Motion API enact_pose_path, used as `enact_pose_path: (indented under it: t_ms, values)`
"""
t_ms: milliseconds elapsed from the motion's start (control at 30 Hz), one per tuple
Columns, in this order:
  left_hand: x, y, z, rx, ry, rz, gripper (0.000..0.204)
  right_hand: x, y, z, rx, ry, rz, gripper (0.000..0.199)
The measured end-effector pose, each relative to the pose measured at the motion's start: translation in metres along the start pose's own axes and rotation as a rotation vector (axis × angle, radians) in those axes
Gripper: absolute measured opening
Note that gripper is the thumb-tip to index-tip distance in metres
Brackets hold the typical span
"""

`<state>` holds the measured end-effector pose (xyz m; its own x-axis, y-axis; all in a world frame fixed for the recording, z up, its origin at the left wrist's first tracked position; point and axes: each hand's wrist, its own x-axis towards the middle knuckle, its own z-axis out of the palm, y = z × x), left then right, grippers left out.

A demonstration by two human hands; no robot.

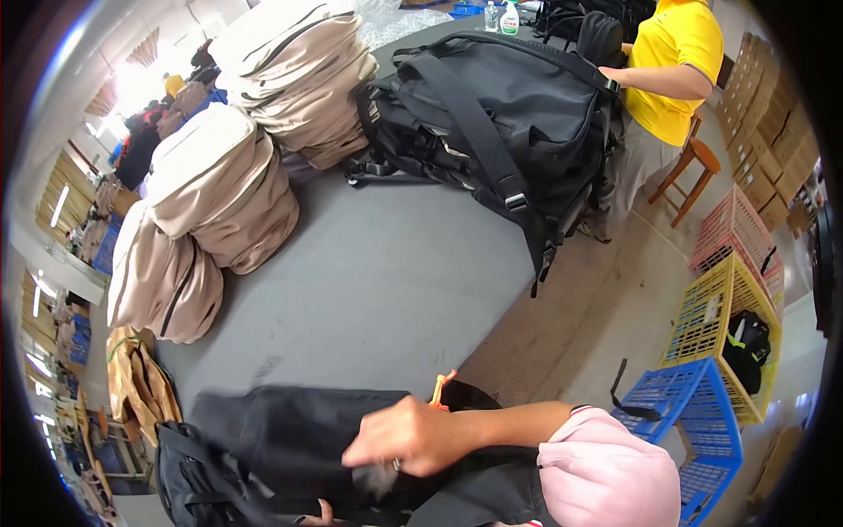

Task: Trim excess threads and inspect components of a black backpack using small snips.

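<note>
A black backpack (281, 430) lies on the near edge of the grey table (378, 272). My right hand (408, 436), on a forearm with a pink sleeve, lies on top of the backpack. Its fingers are closed on a blurred grey part of the bag. An orange-handled tool (439, 387) sticks up just behind that hand. Only a few fingers of my left hand (321, 512) show at the lower edge, against the bag's underside; the rest of the hand is hidden.
Stacks of beige backpacks (224, 189) line the table's left side, and a pile of black backpacks (500, 114) sits at the far end. A person in a yellow shirt (676, 57) stands there. Blue (694, 413), yellow (707, 321) and pink (733, 228) crates stand on the floor to the right.
</note>
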<state>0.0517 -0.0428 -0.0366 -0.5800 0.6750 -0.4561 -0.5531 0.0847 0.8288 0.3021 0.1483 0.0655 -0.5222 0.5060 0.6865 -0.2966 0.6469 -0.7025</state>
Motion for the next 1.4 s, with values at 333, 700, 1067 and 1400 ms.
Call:
enact_pose_path:
  t_ms: [333,700,1067,1400]
  values:
    - [0.025,0.056,0.051,0.209,0.075,0.614,0.056,-0.025,0.047,-0.094,0.133,0.143,0.34,0.041]
    - [0.048,0.111,0.035,0.447,-0.133,0.709,0.072,0.014,0.098,-0.065,0.301,0.293,0.437,0.075]
    - [0.099,0.148,0.072,0.421,-0.136,0.608,0.064,0.084,0.081,-0.04,0.472,0.321,0.409,0.041]
    - [0.062,0.208,0.211,0.321,-0.653,0.914,0.082,0.18,-0.003,-0.212,0.444,1.339,-0.322,0.036]
